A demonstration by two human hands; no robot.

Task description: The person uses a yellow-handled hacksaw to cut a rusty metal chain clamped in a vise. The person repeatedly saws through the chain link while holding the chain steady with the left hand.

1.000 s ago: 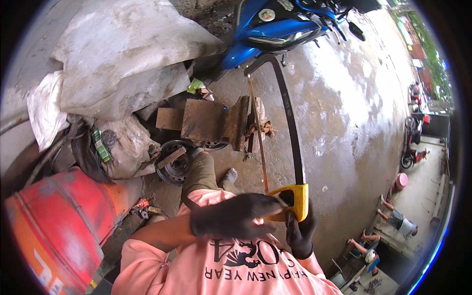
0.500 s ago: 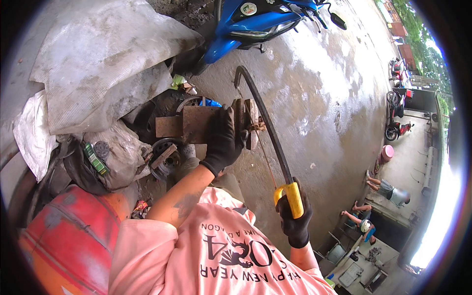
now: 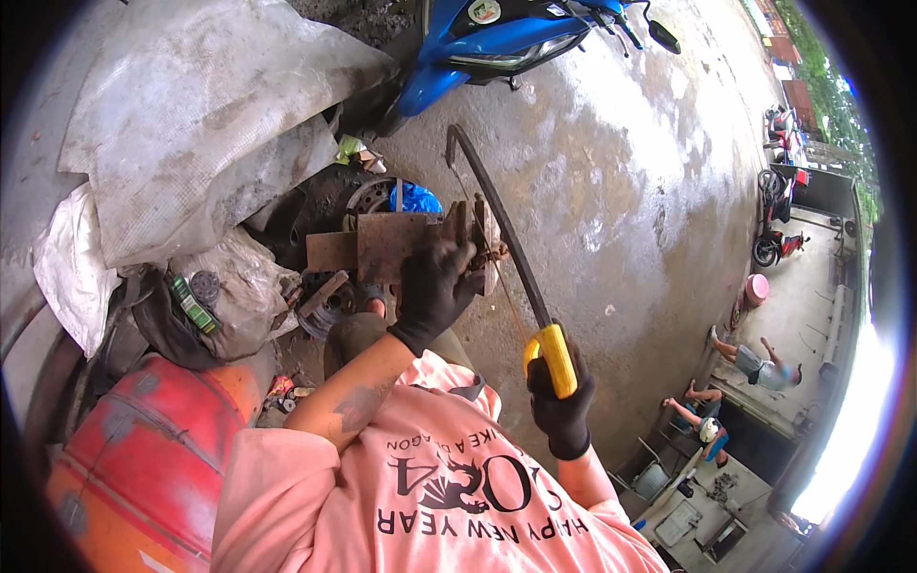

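A hacksaw (image 3: 553, 359) with a yellow handle and dark curved frame is in my right hand (image 3: 565, 413), gloved in black, its fingers wrapped round the grip. Its thin blade slants up past the jaw end of a rusty bench vise (image 3: 390, 246). At that end sits a small rusty metal piece (image 3: 497, 254), with the blade close beside or across it; the exact contact is too small to tell. My left hand (image 3: 432, 288), also in a black glove, is against the vise's near side, fingers curled over its edge.
A blue motorbike (image 3: 506, 48) stands at the top. Left lie grey sacking (image 3: 205, 124), a wheel rim (image 3: 330, 310) below the vise, and a red-orange painted body (image 3: 143, 449). Two people are at the far right, near a pink bucket (image 3: 756, 289) and parked motorbikes (image 3: 781, 250).
The hacksaw and my right hand have shifted slightly left and up. My left hand's fingers, stretched along the vise before, are now curled, and the hand sits a little lower.
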